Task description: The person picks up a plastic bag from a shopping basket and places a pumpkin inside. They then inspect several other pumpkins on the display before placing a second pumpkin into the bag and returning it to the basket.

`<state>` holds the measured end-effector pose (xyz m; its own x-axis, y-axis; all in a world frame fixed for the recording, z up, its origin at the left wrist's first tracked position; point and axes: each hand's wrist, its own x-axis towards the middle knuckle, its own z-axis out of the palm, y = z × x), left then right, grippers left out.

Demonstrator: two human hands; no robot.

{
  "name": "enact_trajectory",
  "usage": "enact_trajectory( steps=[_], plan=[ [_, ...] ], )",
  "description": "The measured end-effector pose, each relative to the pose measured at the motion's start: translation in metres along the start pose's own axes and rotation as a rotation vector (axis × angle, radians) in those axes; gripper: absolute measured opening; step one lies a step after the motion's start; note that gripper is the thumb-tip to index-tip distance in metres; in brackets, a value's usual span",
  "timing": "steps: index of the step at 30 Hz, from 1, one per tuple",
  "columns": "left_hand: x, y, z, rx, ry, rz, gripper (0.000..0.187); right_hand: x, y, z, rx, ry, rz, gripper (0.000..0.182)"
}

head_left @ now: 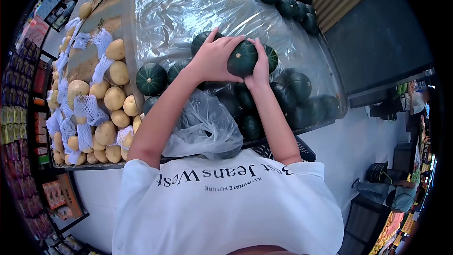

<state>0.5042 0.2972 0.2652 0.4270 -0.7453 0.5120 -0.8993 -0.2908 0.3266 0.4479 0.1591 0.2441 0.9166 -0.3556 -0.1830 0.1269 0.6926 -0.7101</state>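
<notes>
A dark green round squash (pixel 242 58) is held between my two hands over the produce display. My left hand (pixel 215 60) cups it from the left, fingers spread along the top and thumb underneath. On its right side my right hand (pixel 259 68) wraps round it. Directly behind the hands lie more squashes, one partly hidden by my left hand and another (pixel 271 58) beside my right. A crumpled clear plastic bag (pixel 205 125) lies between my forearms, close to my shirt. Clear plastic sheeting (pixel 184 12) covers the display behind the squashes.
Yellowish round produce (pixel 114 98) with white foam nets (pixel 86 107) fills the left side. More squashes (pixel 298 85) lie at right and along the back. A black basket (pixel 304 150) is below the display's front edge. Two people (pixel 401 196) are at far right.
</notes>
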Motion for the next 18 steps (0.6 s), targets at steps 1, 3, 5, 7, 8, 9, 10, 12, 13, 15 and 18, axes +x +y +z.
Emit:
enact_trajectory(
  steps=[1,3,5,7,8,9,10,12,13,15,18],
  plan=[
    [0.001,0.0,-0.003,0.019,-0.005,0.028,0.097,-0.002,0.001,-0.001,0.001,0.008,0.005,0.032],
    [0.001,0.0,-0.007,0.036,-0.072,0.02,0.099,-0.008,0.0,0.002,0.001,0.02,0.01,0.033],
    [0.0,-0.003,-0.009,0.08,-0.084,0.058,0.101,-0.013,0.006,-0.001,0.007,-0.022,0.028,0.037],
    [-0.003,-0.005,-0.014,0.045,-0.151,0.082,0.099,-0.024,0.016,0.0,0.038,0.019,0.021,0.04],
    [-0.005,-0.005,-0.016,0.05,-0.176,0.107,0.098,-0.029,0.022,0.002,0.067,0.063,0.021,0.042],
    [-0.006,-0.006,-0.018,0.053,-0.202,0.131,0.098,-0.031,0.028,0.001,0.087,0.11,0.011,0.043],
    [-0.007,-0.008,-0.017,0.074,-0.218,0.129,0.096,-0.029,0.034,-0.004,0.094,0.12,-0.014,0.043],
    [-0.006,-0.006,-0.017,0.089,-0.228,0.134,0.096,-0.028,0.039,-0.01,0.08,0.114,-0.048,0.043],
    [-0.007,-0.005,-0.017,0.095,-0.235,0.137,0.096,-0.029,0.038,-0.013,0.06,0.101,-0.058,0.043],
    [-0.009,-0.002,-0.016,0.142,-0.256,0.112,0.095,-0.033,0.035,-0.017,0.02,0.08,-0.022,0.044],
    [-0.012,-0.001,-0.011,0.192,-0.266,0.095,0.096,-0.041,0.021,-0.018,-0.064,0.054,0.138,0.048]
  ],
)
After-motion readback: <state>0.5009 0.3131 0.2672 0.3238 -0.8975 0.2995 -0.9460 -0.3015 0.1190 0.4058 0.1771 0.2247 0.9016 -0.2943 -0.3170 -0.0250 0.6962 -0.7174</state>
